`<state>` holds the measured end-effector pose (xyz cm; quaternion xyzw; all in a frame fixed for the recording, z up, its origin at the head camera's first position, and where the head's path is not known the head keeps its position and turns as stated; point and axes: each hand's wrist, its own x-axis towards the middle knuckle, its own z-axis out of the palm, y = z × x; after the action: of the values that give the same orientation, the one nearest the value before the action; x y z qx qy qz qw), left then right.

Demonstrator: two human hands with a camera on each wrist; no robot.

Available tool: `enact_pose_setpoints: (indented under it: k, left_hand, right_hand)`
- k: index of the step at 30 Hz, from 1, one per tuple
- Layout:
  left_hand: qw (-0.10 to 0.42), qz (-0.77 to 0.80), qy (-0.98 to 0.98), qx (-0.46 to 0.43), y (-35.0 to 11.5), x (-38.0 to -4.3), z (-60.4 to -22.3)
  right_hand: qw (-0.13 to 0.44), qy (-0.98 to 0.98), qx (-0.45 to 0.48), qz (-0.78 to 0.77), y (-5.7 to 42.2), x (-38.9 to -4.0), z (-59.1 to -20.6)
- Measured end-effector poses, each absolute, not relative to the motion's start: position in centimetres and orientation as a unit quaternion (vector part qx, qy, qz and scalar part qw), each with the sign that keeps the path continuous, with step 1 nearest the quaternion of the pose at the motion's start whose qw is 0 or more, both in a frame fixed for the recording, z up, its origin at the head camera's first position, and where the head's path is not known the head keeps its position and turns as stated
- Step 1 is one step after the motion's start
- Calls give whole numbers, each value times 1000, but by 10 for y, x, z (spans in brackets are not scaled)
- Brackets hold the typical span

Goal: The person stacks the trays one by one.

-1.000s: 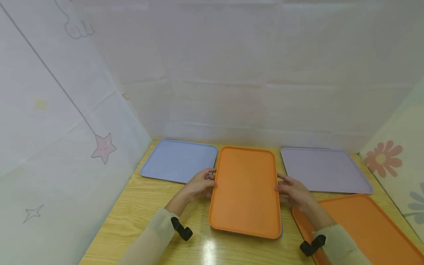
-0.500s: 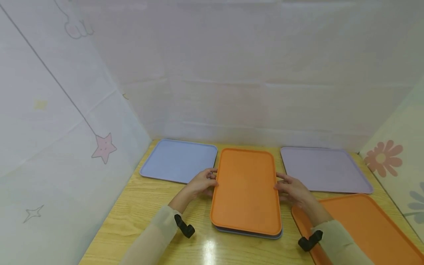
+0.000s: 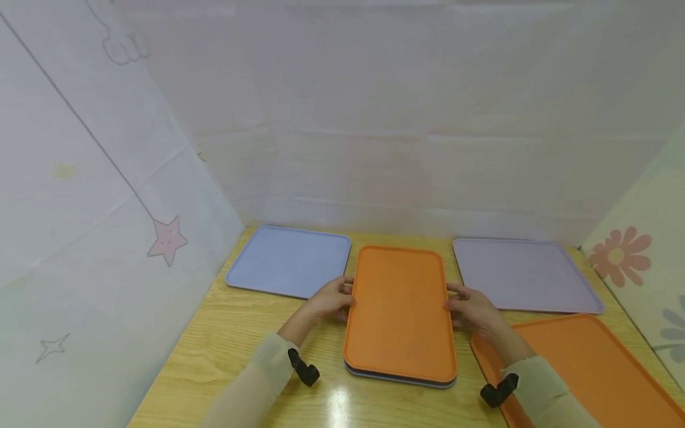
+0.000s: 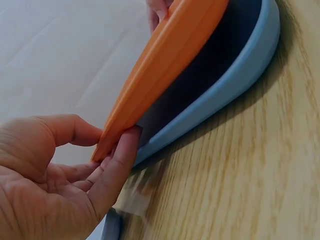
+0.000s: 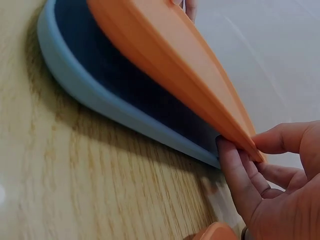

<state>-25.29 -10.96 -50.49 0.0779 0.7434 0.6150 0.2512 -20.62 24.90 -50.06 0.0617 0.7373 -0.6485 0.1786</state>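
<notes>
An orange tray (image 3: 400, 315) lies lengthwise between both hands, raised slightly above a blue tray (image 3: 398, 382) on the table. On its left long edge the left hand (image 3: 330, 299) pinches the rim, thumb on top and fingers beneath. The right hand (image 3: 476, 309) grips the opposite rim the same way. Both wrist views show a dark gap between the orange tray (image 4: 160, 65) and the blue tray (image 5: 95, 92) under it. Most of the blue tray is hidden by the orange one.
Another blue tray (image 3: 291, 260) lies at the back left of the wooden table (image 3: 214, 339). At the back right is a lilac tray (image 3: 527, 274). A second orange tray (image 3: 583, 362) sits at the front right, partly under the right forearm. Pale printed walls (image 3: 348, 119) enclose the table.
The held orange tray has shifted slightly toward the front and to the right with both hands. The blue tray's near edge has come into clearer view beneath it.
</notes>
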Motion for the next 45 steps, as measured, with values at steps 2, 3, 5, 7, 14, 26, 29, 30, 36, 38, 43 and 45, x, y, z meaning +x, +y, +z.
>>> enact_pose_setpoints:
  k: [2,3,5,7,14,26,29,30,36,38,43,45]
  left_hand:
    - [250,608,750,79,-108,-253,-505]
    - [249,605,752,82,-107,-252,-505]
    - [248,600,756,83,-106,-252,-505]
    - [244,591,764,83,-106,-251,-505]
    - [222,540,807,84,-102,-249,-501]
    - [209,442,865,112,-100,-246,-497]
    - [217,430,869,117,-101,-244,-496]
    - [225,435,864,115,-101,-244,-496]
    - [243,471,841,106,-105,-242,-499]
    - [247,482,834,102,-105,-241,-500]
    - [251,502,822,93,-107,-238,-500]
    - [252,508,819,89,-108,-237,-500]
  right_hand:
    - [178,741,64,-645,249,-206,-501]
    - [176,743,67,-642,249,-206,-502]
    - [177,745,70,-639,249,-206,-502]
    - [177,751,70,-632,249,-206,-503]
    - [176,781,64,-596,250,-208,-500]
    - [177,796,34,-578,250,-208,-501]
    - [175,800,34,-573,251,-207,-500]
    - [175,800,34,-572,251,-207,-499]
    - [175,801,11,-572,260,-204,-488]
    - [174,802,-5,-571,267,-203,-484]
    - [167,811,-24,-560,288,-199,-476]
    - [169,817,-31,-551,297,-196,-472]
